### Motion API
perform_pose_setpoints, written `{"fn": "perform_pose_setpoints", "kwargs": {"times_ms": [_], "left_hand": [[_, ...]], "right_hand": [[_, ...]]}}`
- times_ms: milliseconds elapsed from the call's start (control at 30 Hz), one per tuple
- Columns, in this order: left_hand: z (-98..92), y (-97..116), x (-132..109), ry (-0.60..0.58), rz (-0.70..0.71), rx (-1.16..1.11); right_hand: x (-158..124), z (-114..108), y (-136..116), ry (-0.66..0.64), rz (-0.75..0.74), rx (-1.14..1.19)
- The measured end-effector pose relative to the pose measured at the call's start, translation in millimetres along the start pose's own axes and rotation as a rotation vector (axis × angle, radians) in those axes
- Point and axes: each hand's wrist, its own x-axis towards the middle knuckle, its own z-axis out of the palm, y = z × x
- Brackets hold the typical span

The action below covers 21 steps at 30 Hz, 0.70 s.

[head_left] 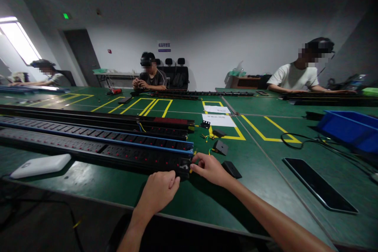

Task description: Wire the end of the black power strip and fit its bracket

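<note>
A long black power strip (pixel 130 155) with rows of sockets and red marks lies along the near side of the table. My right hand (pixel 211 169) is at its right end, thumb and index finger curled together close to a bit of yellow (pixel 190 171); what they pinch is too small to make out. My left hand (pixel 161 189) is closed at the strip's front edge near that same end, its fingertips hidden. Behind lies a blue-edged strip (pixel 165 146). Black end pieces (pixel 220 147) and short yellow-green wires (pixel 209 137) lie to the right.
A white device (pixel 41 166) sits at the left front edge. To the right are a dark phone or tablet (pixel 320 184), a black cable (pixel 298 136) and a blue bin (pixel 351 130). Paper sheets (pixel 219 120) lie mid-table. Several people sit across the table.
</note>
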Motion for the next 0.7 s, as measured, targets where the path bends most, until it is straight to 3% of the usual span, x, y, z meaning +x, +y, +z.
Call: {"fn": "perform_pose_setpoints", "kwargs": {"times_ms": [433,700], "left_hand": [[0.5,-2.1,1.5,-0.001,-0.001,0.016],[0.4,-3.1,2.0,0.002,0.005,0.001]], "right_hand": [[-3.5,-3.7,-9.5,-0.007,-0.052,-0.148],[-4.6,-2.9,-9.8,-0.023,-0.06,-0.096]]}}
